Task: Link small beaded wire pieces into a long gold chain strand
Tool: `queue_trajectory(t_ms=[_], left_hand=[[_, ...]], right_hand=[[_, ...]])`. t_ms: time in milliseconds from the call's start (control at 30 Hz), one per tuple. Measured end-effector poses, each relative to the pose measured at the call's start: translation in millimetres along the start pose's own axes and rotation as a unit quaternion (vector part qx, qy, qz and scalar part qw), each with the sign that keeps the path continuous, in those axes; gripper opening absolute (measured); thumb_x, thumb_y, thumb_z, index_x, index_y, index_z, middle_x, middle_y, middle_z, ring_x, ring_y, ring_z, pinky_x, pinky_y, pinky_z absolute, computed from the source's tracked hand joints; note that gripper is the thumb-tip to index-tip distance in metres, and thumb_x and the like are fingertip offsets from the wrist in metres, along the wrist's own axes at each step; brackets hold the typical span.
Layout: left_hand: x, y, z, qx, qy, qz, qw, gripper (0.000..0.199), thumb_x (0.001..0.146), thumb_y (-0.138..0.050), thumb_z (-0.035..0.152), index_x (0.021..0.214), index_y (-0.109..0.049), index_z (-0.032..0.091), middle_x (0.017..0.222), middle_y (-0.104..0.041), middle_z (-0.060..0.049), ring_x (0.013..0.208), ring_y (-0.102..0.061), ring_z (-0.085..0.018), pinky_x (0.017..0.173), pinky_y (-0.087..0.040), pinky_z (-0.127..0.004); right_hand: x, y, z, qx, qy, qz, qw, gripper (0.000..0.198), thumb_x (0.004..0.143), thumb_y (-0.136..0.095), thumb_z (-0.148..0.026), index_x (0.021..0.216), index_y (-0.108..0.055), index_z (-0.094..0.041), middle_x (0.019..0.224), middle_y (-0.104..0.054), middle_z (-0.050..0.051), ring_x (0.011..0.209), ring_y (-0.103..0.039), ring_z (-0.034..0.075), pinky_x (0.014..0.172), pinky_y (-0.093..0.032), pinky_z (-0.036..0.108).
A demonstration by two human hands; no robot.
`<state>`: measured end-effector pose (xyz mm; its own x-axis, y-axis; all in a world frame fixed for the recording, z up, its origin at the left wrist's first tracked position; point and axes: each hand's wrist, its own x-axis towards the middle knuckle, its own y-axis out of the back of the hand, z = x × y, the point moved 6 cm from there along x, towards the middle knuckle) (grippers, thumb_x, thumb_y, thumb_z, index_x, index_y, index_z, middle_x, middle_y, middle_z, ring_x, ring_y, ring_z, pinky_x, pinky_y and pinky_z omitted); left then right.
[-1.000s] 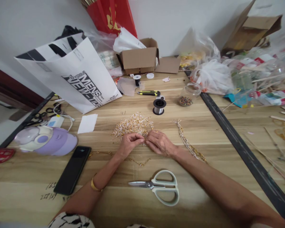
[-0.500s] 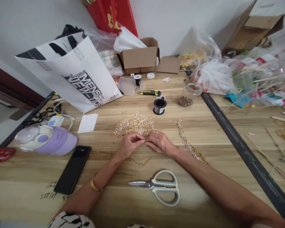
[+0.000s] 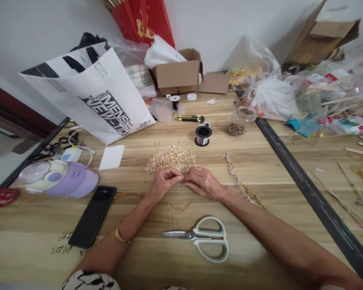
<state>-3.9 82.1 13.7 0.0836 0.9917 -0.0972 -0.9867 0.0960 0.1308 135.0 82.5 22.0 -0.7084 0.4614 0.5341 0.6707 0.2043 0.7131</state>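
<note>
My left hand and my right hand meet fingertip to fingertip at the near edge of a pile of small gold and clear beads. Both are closed in a pinch. What sits between the fingertips is too small to make out. A thin gold beaded chain lies on the wood below my left wrist, partly hidden by the forearm. To the right of my right hand lies a bundle of gold and silver chains. White-handled scissors rest nearer to me, blades pointing left.
Behind the beads stand a wire spool, a yellow-black utility knife and a glass jar. On the left are a phone, a purple bottle and a white bag. Plastic bags crowd the right back.
My left hand has shifted very slightly left, its fingertips a little apart from where they were. My right hand stays almost in place.
</note>
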Motion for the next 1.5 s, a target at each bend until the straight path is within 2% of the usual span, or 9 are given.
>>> queue_trajectory(t_ms=[533, 833, 1067, 1200, 1333, 1500], left_hand=[[0.6, -0.1, -2.5, 0.0, -0.008, -0.003, 1.0, 0.015, 0.065, -0.072, 0.025, 0.069, -0.067, 0.012, 0.065, -0.066, -0.002, 0.063, -0.058, -0.013, 0.061, -0.045, -0.023], [0.7, -3.2, -1.0, -0.007, -0.018, -0.014, 1.0, 0.016, 0.064, -0.073, 0.026, 0.069, -0.067, 0.012, 0.067, -0.067, -0.004, 0.064, -0.059, -0.013, 0.062, -0.046, -0.023], [0.4, -1.7, -0.3, -0.016, -0.026, 0.001, 1.0, 0.014, 0.064, -0.073, 0.024, 0.07, -0.068, 0.013, 0.068, -0.068, -0.003, 0.066, -0.06, -0.014, 0.065, -0.047, -0.024], [0.2, 4.1, 0.3, -0.017, -0.024, 0.033, 0.999, 0.014, 0.065, -0.073, 0.025, 0.07, -0.067, 0.013, 0.071, -0.068, -0.003, 0.068, -0.06, -0.013, 0.067, -0.047, -0.024], [0.5, 8.1, -1.4, -0.02, -0.009, 0.059, 0.998, 0.016, 0.064, -0.073, 0.026, 0.071, -0.066, 0.013, 0.073, -0.068, -0.002, 0.069, -0.06, -0.013, 0.068, -0.047, -0.024], [1.3, 8.1, -1.0, 0.006, -0.024, 0.055, 0.998, 0.014, 0.065, -0.073, 0.025, 0.07, -0.066, 0.013, 0.07, -0.067, -0.002, 0.067, -0.059, -0.013, 0.067, -0.046, -0.024]], right_hand=[[0.3, -2.0, 0.5, -0.004, 0.003, -0.008, 1.0, 0.013, 0.091, -0.047, -0.022, 0.091, -0.058, -0.016, 0.082, -0.063, 0.008, 0.08, -0.055, 0.018, 0.073, -0.047, 0.032], [-0.7, -2.2, 3.9, -0.021, -0.023, -0.008, 0.999, 0.015, 0.092, -0.047, -0.025, 0.09, -0.058, -0.016, 0.079, -0.062, 0.007, 0.076, -0.054, 0.018, 0.067, -0.044, 0.03], [0.7, -2.1, 1.9, -0.02, -0.016, -0.012, 1.0, 0.016, 0.092, -0.043, -0.02, 0.084, -0.056, -0.016, 0.076, -0.06, 0.007, 0.076, -0.052, 0.018, 0.068, -0.043, 0.03], [1.5, -0.8, 0.9, -0.048, -0.02, -0.017, 0.998, 0.019, 0.091, -0.042, -0.02, 0.079, -0.055, -0.016, 0.073, -0.056, 0.006, 0.073, -0.05, 0.017, 0.068, -0.041, 0.03], [1.3, -0.2, 3.1, -0.097, -0.027, -0.014, 0.995, 0.023, 0.092, -0.043, -0.023, 0.076, -0.057, -0.015, 0.073, -0.055, 0.006, 0.072, -0.048, 0.017, 0.069, -0.039, 0.031], [-0.6, -0.5, 9.9, -0.123, -0.058, -0.005, 0.991, 0.023, 0.092, -0.045, -0.029, 0.078, -0.058, -0.016, 0.075, -0.057, 0.007, 0.076, -0.049, 0.019, 0.071, -0.04, 0.032]])
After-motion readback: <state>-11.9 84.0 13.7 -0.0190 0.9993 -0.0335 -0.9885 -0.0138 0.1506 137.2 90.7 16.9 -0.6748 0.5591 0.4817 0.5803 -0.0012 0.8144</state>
